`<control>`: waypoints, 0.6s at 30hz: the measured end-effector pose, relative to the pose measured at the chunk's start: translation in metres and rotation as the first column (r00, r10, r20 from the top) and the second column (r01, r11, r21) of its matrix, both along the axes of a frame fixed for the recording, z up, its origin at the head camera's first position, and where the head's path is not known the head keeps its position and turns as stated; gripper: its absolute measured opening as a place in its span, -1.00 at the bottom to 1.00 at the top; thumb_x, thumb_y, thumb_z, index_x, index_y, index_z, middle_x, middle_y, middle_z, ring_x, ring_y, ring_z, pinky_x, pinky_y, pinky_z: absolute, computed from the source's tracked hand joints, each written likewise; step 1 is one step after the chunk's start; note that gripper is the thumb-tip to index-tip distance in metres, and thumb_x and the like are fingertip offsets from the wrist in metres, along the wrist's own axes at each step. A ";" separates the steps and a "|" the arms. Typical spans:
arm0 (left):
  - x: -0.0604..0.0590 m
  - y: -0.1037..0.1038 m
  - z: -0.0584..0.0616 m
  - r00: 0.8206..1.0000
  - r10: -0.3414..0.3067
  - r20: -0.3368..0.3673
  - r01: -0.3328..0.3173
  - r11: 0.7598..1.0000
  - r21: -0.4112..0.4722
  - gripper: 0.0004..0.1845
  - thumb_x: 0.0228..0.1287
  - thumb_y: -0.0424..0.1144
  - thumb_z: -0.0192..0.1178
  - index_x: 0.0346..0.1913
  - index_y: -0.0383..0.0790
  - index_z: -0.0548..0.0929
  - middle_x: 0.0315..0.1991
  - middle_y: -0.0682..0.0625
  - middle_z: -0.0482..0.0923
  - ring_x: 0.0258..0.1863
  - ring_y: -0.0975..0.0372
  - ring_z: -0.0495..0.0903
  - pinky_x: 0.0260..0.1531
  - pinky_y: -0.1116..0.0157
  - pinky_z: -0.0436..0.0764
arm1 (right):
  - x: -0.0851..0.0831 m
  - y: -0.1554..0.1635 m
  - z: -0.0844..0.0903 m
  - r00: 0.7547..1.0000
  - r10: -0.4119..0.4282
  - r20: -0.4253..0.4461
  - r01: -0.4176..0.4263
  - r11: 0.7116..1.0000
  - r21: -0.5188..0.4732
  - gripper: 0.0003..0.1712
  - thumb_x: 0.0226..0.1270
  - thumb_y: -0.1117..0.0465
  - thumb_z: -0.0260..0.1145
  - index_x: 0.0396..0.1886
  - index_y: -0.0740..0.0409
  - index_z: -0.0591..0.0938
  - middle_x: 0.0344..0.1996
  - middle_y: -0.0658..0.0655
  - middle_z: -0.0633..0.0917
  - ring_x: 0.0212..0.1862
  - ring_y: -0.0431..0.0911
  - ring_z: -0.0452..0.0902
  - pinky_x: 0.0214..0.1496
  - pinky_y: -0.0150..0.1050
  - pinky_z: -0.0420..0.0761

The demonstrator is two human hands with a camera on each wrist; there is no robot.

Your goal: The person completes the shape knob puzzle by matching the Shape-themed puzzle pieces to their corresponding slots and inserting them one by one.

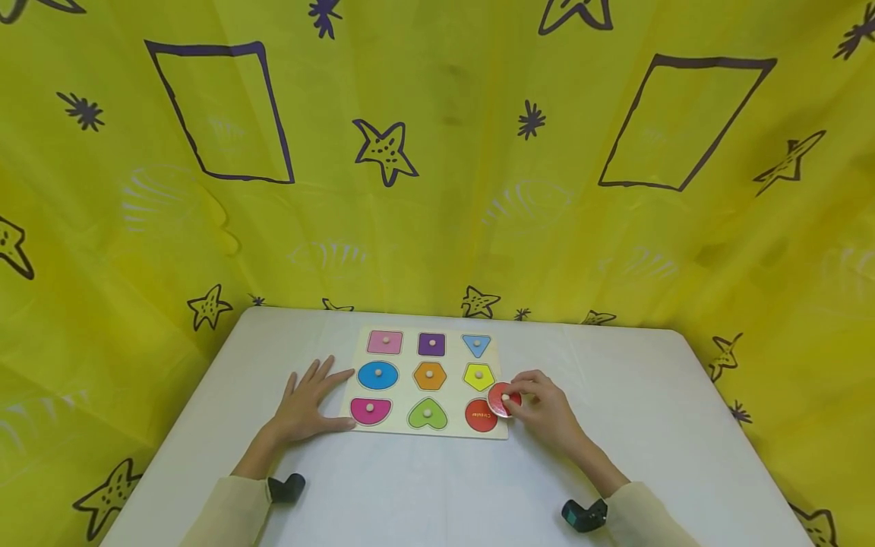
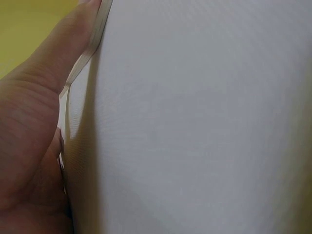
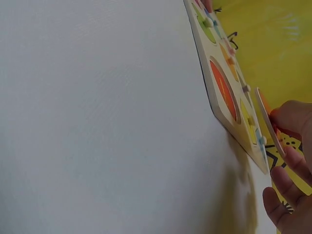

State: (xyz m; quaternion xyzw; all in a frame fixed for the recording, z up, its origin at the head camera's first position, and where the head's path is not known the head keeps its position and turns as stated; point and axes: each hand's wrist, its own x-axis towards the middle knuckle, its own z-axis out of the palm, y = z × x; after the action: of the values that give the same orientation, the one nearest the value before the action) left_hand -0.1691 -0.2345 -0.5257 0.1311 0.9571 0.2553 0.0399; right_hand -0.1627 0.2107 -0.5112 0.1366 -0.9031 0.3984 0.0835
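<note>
A wooden peg puzzle board (image 1: 405,392) lies flat on the table. My left hand (image 1: 301,409) rests at its left edge with fingers spread; in the left wrist view the thumb (image 2: 58,48) lies against the board's side. By its small knob, my right hand (image 1: 551,414) pinches a red circle piece (image 1: 497,403). That piece is held raised, tilted in the right wrist view, near the board's right edge. The round red recess (image 1: 477,418), printed with "Circular", shows uncovered beside it. Knobbed shapes fill the other places, among them a green heart (image 1: 419,416) and a yellow pentagon (image 1: 472,377).
A white cloth covers the table (image 1: 437,494). Behind and at both sides hangs a yellow curtain (image 1: 437,228) with drawn stars and frames. Black devices sit at both wrists, near the light sleeves (image 1: 232,516).
</note>
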 end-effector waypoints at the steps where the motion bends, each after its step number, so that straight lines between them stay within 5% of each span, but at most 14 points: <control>1: 0.000 0.000 0.000 1.000 -0.001 -0.001 0.001 1.000 0.002 0.02 -0.03 0.31 0.49 0.52 0.02 0.41 0.61 -0.31 0.03 0.58 -0.31 -0.15 0.41 -0.43 -0.33 | 0.001 -0.002 -0.001 1.000 0.005 0.007 -0.005 1.000 -0.004 -0.83 0.19 0.31 0.58 -0.23 0.03 0.82 -0.11 -0.01 0.64 -0.02 -0.06 0.52 -0.05 -0.22 0.61; 18: -0.001 0.000 -0.001 1.000 -0.003 -0.015 0.004 1.000 0.007 0.01 -0.03 0.32 0.48 0.51 0.02 0.42 0.61 -0.31 0.03 0.58 -0.32 -0.15 0.41 -0.44 -0.33 | 0.007 -0.022 -0.014 0.996 0.088 0.032 -0.089 0.996 0.011 -0.82 0.17 0.29 0.59 -0.29 -0.06 0.81 -0.13 -0.10 0.64 -0.08 -0.12 0.44 -0.13 -0.28 0.55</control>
State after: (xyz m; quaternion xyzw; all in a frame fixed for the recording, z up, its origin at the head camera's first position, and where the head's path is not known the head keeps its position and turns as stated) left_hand -0.1696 -0.2345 -0.5270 0.1349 0.9562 0.2577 0.0328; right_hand -0.1559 0.1887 -0.5249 0.1707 -0.8998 0.3983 0.0509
